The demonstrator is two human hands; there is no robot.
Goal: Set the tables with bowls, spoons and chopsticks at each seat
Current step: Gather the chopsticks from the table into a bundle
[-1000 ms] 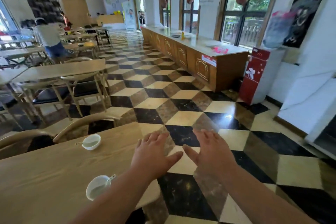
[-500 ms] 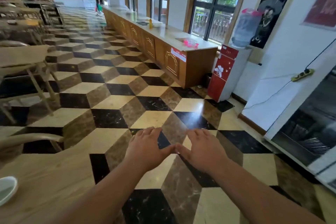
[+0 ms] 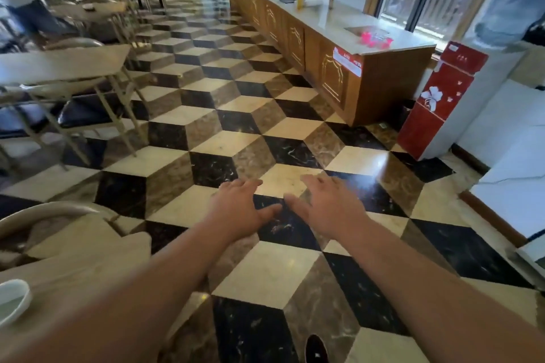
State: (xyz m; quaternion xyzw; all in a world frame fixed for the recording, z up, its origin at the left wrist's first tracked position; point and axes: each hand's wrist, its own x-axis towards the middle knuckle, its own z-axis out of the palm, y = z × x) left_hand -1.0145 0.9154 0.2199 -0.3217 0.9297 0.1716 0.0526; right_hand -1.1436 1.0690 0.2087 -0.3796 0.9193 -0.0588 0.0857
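Observation:
My left hand (image 3: 240,211) and my right hand (image 3: 326,208) are stretched out side by side over the checkered floor, palms down, fingers apart, holding nothing. A white bowl (image 3: 13,299) sits at the far left edge on the wooden table (image 3: 88,262) beside me, partly cut off by the frame. No spoons or chopsticks show in this view.
A curved chair back (image 3: 47,212) stands at the near table. Another table (image 3: 62,63) with chairs is at mid left. A long wooden counter (image 3: 333,47) runs along the right, with a red water dispenser (image 3: 439,100) beyond it. People stand far back. My shoe tip (image 3: 316,349) shows below.
The view has swung right and away from the near table; only one bowl stays at the left edge. My hands remain empty and spread in front of me.

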